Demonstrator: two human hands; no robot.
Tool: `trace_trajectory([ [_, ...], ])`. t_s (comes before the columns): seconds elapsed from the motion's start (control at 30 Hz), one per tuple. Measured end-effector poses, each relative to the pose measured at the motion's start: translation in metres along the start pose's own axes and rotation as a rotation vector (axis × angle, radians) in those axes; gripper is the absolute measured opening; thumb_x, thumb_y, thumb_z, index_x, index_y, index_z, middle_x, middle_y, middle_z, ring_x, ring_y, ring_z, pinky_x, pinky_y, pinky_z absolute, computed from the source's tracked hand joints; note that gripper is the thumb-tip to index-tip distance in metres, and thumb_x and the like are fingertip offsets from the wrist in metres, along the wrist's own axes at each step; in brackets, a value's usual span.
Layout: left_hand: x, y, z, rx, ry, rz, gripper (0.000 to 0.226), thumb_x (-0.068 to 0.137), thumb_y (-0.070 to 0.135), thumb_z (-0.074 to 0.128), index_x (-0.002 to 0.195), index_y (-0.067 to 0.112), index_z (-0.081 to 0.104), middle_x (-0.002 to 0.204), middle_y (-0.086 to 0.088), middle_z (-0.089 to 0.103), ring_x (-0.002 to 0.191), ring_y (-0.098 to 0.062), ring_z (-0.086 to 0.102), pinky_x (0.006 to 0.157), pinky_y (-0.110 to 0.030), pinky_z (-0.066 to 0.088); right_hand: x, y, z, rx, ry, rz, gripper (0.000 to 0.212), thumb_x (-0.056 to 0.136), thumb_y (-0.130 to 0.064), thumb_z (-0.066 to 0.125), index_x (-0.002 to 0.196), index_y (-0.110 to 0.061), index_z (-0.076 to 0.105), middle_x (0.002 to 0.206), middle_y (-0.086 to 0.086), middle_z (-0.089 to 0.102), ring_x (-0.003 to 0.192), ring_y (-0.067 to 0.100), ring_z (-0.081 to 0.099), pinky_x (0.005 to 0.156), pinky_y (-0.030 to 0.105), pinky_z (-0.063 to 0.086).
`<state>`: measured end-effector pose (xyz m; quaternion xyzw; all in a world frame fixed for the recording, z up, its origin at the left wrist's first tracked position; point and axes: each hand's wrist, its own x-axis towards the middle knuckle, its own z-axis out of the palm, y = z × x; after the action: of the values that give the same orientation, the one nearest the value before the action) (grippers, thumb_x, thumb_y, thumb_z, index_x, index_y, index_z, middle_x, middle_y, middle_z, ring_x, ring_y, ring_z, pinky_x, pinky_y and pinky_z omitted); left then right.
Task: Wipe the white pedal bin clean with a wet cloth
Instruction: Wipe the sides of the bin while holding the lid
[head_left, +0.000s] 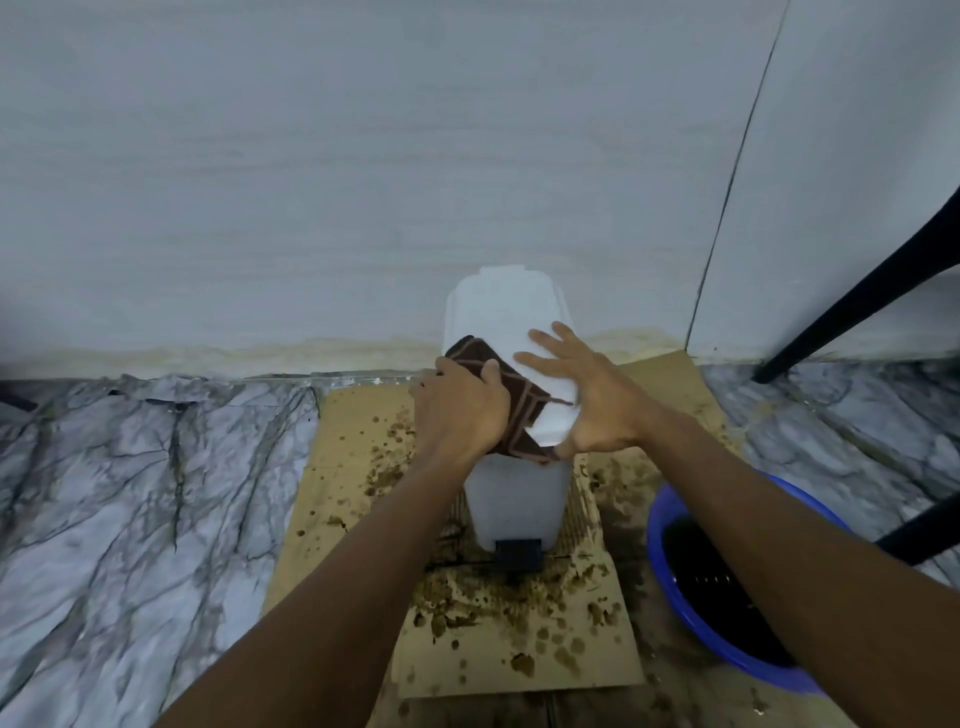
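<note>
Brown cloth (524, 402) with pale stripes lies bunched over the front left of the white pedal bin's (511, 499) lid. The left hand (460, 410) grips it, knuckles up and thumb curled over the fabric. That palm covers much of the cloth, and its fingertips are out of sight. The right hand (582, 395) lies flat on the lid just beside the cloth, fingers straight and spread, its thumb at the lid's front edge. Both forearms reach in from the bottom edge.

The bin stands against the wall (363, 182) on stained cardboard (343, 467), its black pedal (518, 555) facing the camera. The right forearm hides part of a blue basin (655, 551), whose dark contents are hard to make out.
</note>
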<state>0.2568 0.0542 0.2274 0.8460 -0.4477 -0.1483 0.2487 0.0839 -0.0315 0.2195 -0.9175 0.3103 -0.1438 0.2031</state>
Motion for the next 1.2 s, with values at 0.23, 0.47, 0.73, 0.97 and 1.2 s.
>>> trace_trajectory([
  [0.23,-0.003,-0.013,0.024,-0.127,0.117,0.124,0.074,0.107,0.054,0.03,0.164,0.011,0.014,0.17,-0.011,0.02,0.157,-0.031,0.016,0.128,-0.047,0.017,-0.019,0.001,0.032,-0.07,0.262,-0.157,0.099,0.063,-0.033,0.094,0.148,-0.011,0.047,0.158,0.02,0.034,0.15,0.043,0.016,0.115,0.059,0.028],
  [0.47,0.013,0.0,0.008,-0.121,0.177,0.15,0.064,0.102,0.052,0.04,0.15,0.011,0.045,0.144,-0.01,0.056,0.134,-0.033,0.05,0.112,-0.052,0.044,-0.01,-0.002,0.023,-0.064,0.284,-0.181,0.091,0.066,-0.021,0.089,0.147,-0.011,0.048,0.156,0.017,0.04,0.15,0.042,0.022,0.114,0.053,0.027],
  [0.73,0.064,0.005,-0.018,-0.389,0.216,0.341,0.042,0.107,0.038,0.04,0.134,0.012,0.059,0.124,-0.008,0.067,0.115,-0.03,0.062,0.091,-0.043,0.052,0.06,0.009,-0.032,0.157,0.229,-0.002,0.088,0.067,-0.039,0.092,0.144,-0.027,0.053,0.155,0.0,0.044,0.149,0.019,0.031,0.122,0.044,0.027],
  [0.97,0.102,-0.007,0.02,-0.534,0.419,0.427,0.062,0.108,0.048,0.027,0.163,0.021,0.024,0.168,0.0,0.028,0.156,-0.016,0.023,0.125,-0.046,0.027,0.125,0.034,-0.049,0.326,0.157,-0.022,0.083,0.059,-0.053,0.092,0.132,-0.039,0.055,0.136,-0.018,0.05,0.127,0.005,0.046,0.111,0.037,0.04],
  [1.2,0.149,-0.008,0.038,-0.581,0.45,0.464,0.063,0.108,0.048,0.028,0.165,0.025,0.016,0.164,0.004,0.034,0.144,-0.001,0.031,0.115,-0.017,0.029,0.165,0.069,-0.066,0.266,0.101,0.014,0.085,0.05,-0.069,0.086,0.123,-0.048,0.049,0.133,-0.012,0.048,0.12,0.013,0.049,0.095,0.031,0.044],
])
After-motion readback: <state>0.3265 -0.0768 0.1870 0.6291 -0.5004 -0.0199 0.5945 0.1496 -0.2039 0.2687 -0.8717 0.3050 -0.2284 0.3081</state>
